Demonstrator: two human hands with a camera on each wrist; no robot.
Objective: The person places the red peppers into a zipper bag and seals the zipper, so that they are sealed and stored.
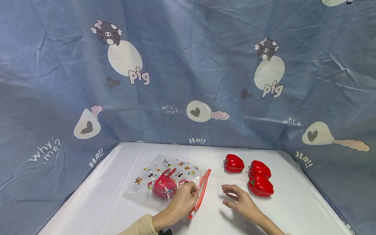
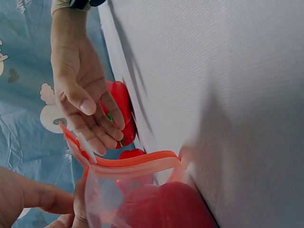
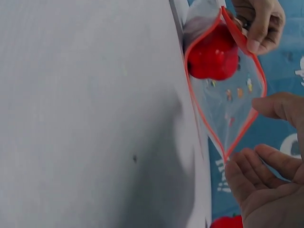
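Note:
A clear zip bag (image 1: 188, 164) with cartoon prints and a red-orange zip edge lies on the table, its mouth facing right. Inside it is a red bell pepper (image 1: 163, 186), partly covered by the prints. My left hand (image 1: 182, 199) pinches the upper side of the bag near the zip. In the right wrist view the bag's mouth gapes wide, with the pepper (image 3: 213, 56) behind it. My right hand (image 1: 241, 203), fingers loosely bent and holding nothing, hovers right of the mouth.
Three more red bell peppers lie at the right: one at the back (image 1: 234, 163), and two close together, the rear one (image 1: 259, 169) and the front one (image 1: 260, 185). A white cloth covers the table (image 1: 97, 195). A blue printed curtain (image 1: 176, 81) hangs behind.

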